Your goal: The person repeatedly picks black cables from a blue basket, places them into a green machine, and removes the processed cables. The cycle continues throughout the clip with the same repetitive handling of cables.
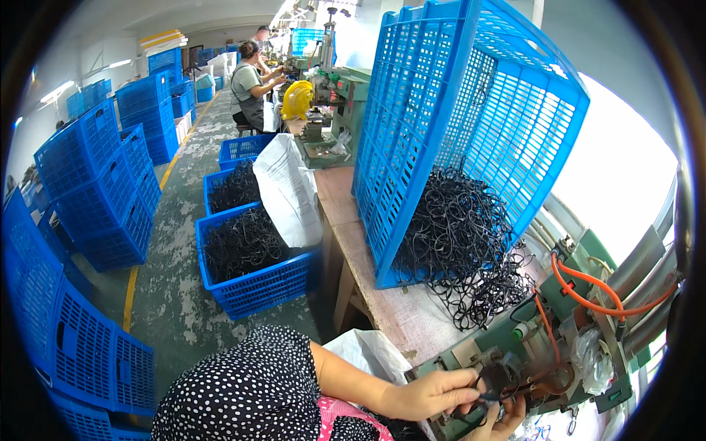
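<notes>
My left hand reaches in from a dotted sleeve, thumb and fingers pinched together on a small black piece at the green bench machine. Just below and to its right is my right hand, its fingers curled up close to the same spot; what they hold, if anything, is hidden. A dark machine head sits directly above the fingertips. Past the machine, a heap of thin black looped strips spills out of a large blue crate tipped on its side, onto the worktable.
Orange hoses and a clear plastic bag hang at the machine's right. Left of the table, a blue crate of black strips stands on the floor with a white sack. Stacked blue crates line the aisle. A person sits farther off.
</notes>
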Demonstrator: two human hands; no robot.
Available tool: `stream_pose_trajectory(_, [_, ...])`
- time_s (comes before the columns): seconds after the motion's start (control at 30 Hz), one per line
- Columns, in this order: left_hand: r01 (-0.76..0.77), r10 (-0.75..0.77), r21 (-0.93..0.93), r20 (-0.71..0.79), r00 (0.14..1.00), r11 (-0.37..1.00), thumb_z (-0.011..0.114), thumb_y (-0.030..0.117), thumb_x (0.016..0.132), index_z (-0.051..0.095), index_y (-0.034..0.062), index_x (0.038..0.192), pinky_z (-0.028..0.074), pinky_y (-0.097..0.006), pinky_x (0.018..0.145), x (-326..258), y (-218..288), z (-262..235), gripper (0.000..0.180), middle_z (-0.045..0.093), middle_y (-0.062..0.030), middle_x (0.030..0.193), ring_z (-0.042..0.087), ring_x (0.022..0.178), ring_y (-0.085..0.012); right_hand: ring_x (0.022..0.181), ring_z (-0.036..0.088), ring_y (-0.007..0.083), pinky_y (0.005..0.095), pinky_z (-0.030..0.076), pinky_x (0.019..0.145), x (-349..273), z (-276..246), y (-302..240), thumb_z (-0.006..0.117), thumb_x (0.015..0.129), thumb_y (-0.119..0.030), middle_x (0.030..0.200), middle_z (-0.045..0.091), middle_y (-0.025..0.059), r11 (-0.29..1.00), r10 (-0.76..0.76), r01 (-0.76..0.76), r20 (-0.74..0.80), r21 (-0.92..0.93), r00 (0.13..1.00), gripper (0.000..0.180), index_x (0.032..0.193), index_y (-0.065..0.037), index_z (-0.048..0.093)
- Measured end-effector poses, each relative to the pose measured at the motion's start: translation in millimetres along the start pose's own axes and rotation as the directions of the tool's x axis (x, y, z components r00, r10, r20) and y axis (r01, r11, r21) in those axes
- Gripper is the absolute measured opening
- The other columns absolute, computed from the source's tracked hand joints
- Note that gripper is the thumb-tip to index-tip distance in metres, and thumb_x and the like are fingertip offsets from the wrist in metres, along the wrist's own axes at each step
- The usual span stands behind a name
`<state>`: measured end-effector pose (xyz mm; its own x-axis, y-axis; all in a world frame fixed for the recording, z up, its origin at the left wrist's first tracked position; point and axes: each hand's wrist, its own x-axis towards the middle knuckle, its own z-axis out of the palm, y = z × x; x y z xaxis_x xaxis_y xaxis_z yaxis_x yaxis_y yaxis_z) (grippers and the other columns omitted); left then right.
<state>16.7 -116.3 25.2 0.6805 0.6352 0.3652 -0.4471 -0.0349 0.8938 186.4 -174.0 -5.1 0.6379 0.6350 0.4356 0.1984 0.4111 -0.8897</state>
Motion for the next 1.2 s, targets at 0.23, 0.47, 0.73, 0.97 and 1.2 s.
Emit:
stream_pose_trajectory(0.23, [-0.050,0.047,0.172,0.025,0.999,0.984,0.054,0.016,0.103,0.060,0.0005,0.115,0.050,-0.028,0.077,-15,-14,10,0.021,0.065,-0.0074,0.094,0.064,0.088,-0.0148,0.111,0.059,0.0261,0.0387,0.047,0.099,-22,-16,-14,0.056,0.096,-0.002,0.124,0.061,0.0179,0.994,0.047,-0.066,-0.212,-0.084,0.976,0.033,0.128,0.005,0.053])
stream_pose_trajectory(0.47, [-0.226,0.200,0.292,0.117,0.973,0.929,0.059,0.012,0.100,0.065,-0.0020,0.108,0.052,-0.033,0.076,-16,-20,14,0.017,0.067,-0.0136,0.094,0.068,0.087,-0.0224,0.111,0.060,0.0270,0.0398,0.048,0.098,-29,-26,-2,0.058,0.095,-0.001,0.124,0.062,0.0186,0.984,0.066,-0.114,-0.314,-0.137,0.947,0.030,0.125,0.005,0.057])
stream_pose_trajectory(0.73, [-0.188,0.159,0.287,0.122,0.980,0.939,0.059,0.013,0.100,0.066,-0.0007,0.110,0.053,-0.033,0.078,-13,-20,12,0.018,0.068,-0.0147,0.097,0.069,0.091,-0.0250,0.110,0.060,0.0268,0.0394,0.048,0.098,-27,-29,4,0.059,0.093,0.001,0.123,0.062,0.0175,0.985,0.091,-0.132,-0.315,-0.111,0.945,0.031,0.123,0.005,0.059])
stream_pose_trajectory(0.97, [-0.098,0.103,0.181,-0.016,0.995,0.979,0.061,0.010,0.098,0.061,-0.0024,0.115,0.054,-0.032,0.082,8,-6,-14,0.020,0.065,-0.0117,0.114,0.066,0.094,-0.0176,0.112,0.059,0.0241,0.0335,0.046,0.100,-20,-38,21,0.056,0.096,-0.003,0.123,0.059,0.0149,0.971,0.171,-0.223,-0.413,-0.081,0.895,0.039,0.135,0.002,0.049])
stream_pose_trajectory(1.2, [-0.179,0.198,0.228,-0.065,0.978,0.957,0.054,0.002,0.100,0.056,-0.0024,0.111,0.052,-0.023,0.070,53,5,-31,0.013,0.068,-0.0097,0.094,0.062,0.079,-0.0092,0.106,0.061,0.0174,0.0307,0.045,0.098,-31,-51,20,0.056,0.094,0.007,0.113,0.064,0.0099,0.999,0.035,-0.037,-0.291,-0.001,0.956,0.025,0.119,0.004,0.057])
